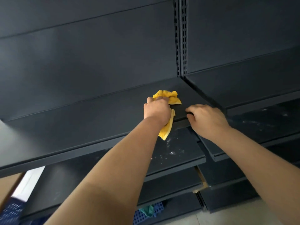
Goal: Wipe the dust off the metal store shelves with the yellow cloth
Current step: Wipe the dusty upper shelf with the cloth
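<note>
I see one crumpled yellow terry cloth [168, 101] at frame centre, on the top dark grey metal shelf [81, 120] near its right end. It lies under my left hand [156, 111], which is clenched on it; one bunch pokes out beyond the fingers, a tail hangs over the shelf's front edge, so its long axis runs front to back. My right hand [206, 120], just right, grips that shelf's front corner. Dust specks mark the lower shelf [177, 151].
</note>
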